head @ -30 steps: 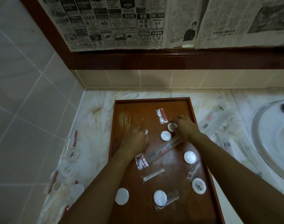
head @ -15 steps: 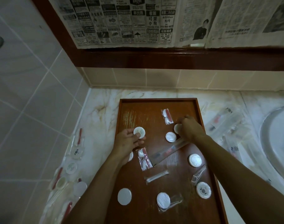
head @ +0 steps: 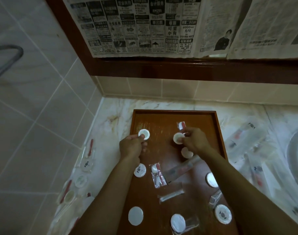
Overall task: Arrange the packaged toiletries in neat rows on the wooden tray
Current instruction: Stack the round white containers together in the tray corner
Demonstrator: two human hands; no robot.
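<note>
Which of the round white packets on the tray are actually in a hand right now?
Two: the left hand pinches the far-left disc; the right hand holds the far-centre disc. All others lie loose.

In front of me newspaper sheets (head: 145, 26) cover the wall; a white sink (head: 296, 160) sits at my right.

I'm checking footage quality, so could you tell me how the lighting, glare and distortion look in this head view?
Head view: dim, warm light; the forearms are nearly silhouetted. Glare streaks the wooden tray near its far left, beside the round packet the left hand pinches. Wide-angle bending curves the wall tiles. The wrapped items on the counter look soft.
</note>
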